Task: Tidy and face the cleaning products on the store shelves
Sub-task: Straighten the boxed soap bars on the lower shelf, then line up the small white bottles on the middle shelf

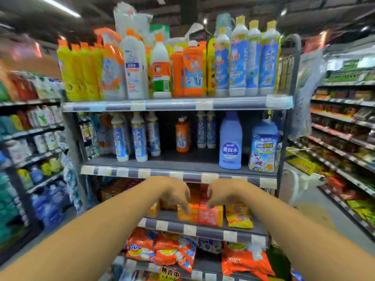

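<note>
Both my hands reach into the third shelf (203,230) of a narrow end rack. My left hand (175,194) has its fingers spread down onto an orange soap pack (187,213). My right hand (222,194) curls over a red-orange soap pack (210,216) beside it. The view is blurred, so whether either hand grips its pack is unclear. On the shelf above stand a blue bleach bottle (230,141), a blue tub (263,146), a small orange bottle (182,135) and white-and-blue bottles (139,136). The top shelf holds yellow, orange and blue cleaner bottles (192,69).
A yellow bag (239,217) lies right of the soap packs. Orange detergent bags (162,250) fill the shelf below. Stocked shelving runs along the left (30,138) and the right (345,128). A white fan (304,182) stands in the aisle at right.
</note>
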The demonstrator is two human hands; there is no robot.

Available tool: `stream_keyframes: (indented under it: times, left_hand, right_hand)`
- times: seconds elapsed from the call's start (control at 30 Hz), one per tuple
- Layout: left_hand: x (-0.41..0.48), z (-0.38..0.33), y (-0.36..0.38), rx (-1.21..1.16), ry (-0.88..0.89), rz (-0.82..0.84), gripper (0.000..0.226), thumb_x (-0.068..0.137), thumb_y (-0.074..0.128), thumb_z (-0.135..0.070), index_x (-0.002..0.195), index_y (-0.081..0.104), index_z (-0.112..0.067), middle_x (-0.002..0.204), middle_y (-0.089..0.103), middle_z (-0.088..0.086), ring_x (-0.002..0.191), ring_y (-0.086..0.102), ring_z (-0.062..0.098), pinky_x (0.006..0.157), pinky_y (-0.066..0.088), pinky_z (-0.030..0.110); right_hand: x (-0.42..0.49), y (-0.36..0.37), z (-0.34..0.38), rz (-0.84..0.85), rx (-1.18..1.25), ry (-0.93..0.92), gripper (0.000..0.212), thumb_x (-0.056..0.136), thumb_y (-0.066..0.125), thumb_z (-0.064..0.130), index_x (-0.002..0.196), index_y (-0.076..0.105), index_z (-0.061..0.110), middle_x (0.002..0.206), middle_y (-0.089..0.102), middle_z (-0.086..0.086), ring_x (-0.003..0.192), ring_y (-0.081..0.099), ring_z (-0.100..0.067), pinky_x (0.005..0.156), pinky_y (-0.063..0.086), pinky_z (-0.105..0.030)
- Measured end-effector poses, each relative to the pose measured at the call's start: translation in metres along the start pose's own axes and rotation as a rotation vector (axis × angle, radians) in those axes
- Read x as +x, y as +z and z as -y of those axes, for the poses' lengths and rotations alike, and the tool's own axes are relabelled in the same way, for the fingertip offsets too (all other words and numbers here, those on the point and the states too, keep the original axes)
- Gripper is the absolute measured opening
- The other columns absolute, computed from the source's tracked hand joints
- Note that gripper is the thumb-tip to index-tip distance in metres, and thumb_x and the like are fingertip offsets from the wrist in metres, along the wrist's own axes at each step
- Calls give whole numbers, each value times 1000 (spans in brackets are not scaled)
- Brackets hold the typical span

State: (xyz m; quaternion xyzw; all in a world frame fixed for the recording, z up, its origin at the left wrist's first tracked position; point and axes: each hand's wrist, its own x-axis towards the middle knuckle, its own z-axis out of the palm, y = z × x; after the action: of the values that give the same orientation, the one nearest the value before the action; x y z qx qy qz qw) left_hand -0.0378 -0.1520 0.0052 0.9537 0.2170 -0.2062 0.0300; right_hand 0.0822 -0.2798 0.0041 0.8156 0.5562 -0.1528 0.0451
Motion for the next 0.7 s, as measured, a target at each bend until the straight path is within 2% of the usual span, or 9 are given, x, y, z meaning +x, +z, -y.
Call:
stream_keyframes:
  times: [0.1, 0.17, 0.27, 0.37, 0.43, 0.47, 0.5, 0.57, 0.7]
  left_hand:
    - [-31, 10, -30, 20, -41, -55, 63, 90, 60, -51, 143, 48, -19, 147, 48, 1, 128, 49, 23, 99, 39, 33]
    - [-49, 18, -45, 30, -71, -63, 61, 91, 58, -51, 141, 50, -18, 146, 48, 2, 128, 48, 24, 102, 40, 35]
    - [-72, 35, -57, -14, -123, -62, 57, 91, 59, -49, 139, 52, -20, 140, 52, 0, 118, 57, 24, 98, 46, 39]
    - [-86, 59, -64, -69, -166, -64, 62, 90, 60, -50, 143, 47, -22, 134, 57, 3, 102, 65, 19, 86, 50, 35]
    - [-92, 77, -67, -79, -190, -57, 64, 90, 59, -52, 145, 44, -23, 126, 61, 2, 94, 66, 16, 75, 53, 32]
    - [-95, 86, -68, -95, -206, -59, 64, 89, 59, -52, 145, 43, -24, 125, 61, 1, 93, 65, 15, 73, 52, 32]
    - [-97, 96, -68, -115, -222, -61, 64, 89, 59, -52, 145, 43, -25, 127, 60, 1, 93, 65, 15, 77, 53, 33]
    - [-97, 114, -65, -158, -247, -41, 64, 90, 60, -50, 145, 42, -24, 134, 56, 0, 97, 66, 15, 84, 54, 36]
    - [-89, 152, -56, -182, -284, 47, 59, 91, 60, -48, 143, 45, -25, 125, 56, -4, 99, 66, 16, 76, 55, 34]
  right_hand:
    - [-16, -31, 13, -26, -17, -26, 35, 85, 63, 46, 92, 64, 12, 96, 63, -4, 91, 61, -24, 78, 48, -35]
    - [-24, -48, 20, -69, -12, -53, 42, 86, 62, 46, 94, 66, 5, 94, 63, -8, 87, 60, -26, 74, 47, -36]
    - [-31, -69, 30, -101, 26, -91, 38, 86, 63, 42, 77, 57, 6, 79, 52, -9, 70, 48, -24, 63, 39, -34]
    - [-28, -83, 38, -124, 40, -115, 36, 84, 65, 41, 77, 61, 6, 83, 58, -16, 70, 48, -21, 62, 42, -36]
    - [-22, -89, 44, -156, 35, -131, 43, 83, 65, 42, 94, 66, 0, 93, 60, -19, 74, 51, -20, 69, 47, -42]
    - [-17, -91, 47, -168, 36, -141, 49, 83, 65, 43, 104, 66, -1, 99, 62, -18, 81, 57, -24, 76, 49, -42]
    - [-12, -93, 51, -177, 36, -149, 53, 83, 66, 44, 111, 65, -1, 109, 65, -16, 94, 62, -28, 86, 51, -43]
    - [0, -95, 61, -172, 38, -160, 58, 83, 66, 46, 119, 63, 0, 123, 63, -14, 112, 59, -31, 98, 46, -47]
    - [37, -96, 83, -106, 56, -155, 57, 83, 66, 47, 118, 64, 2, 124, 63, -13, 112, 60, -30, 97, 48, -45]
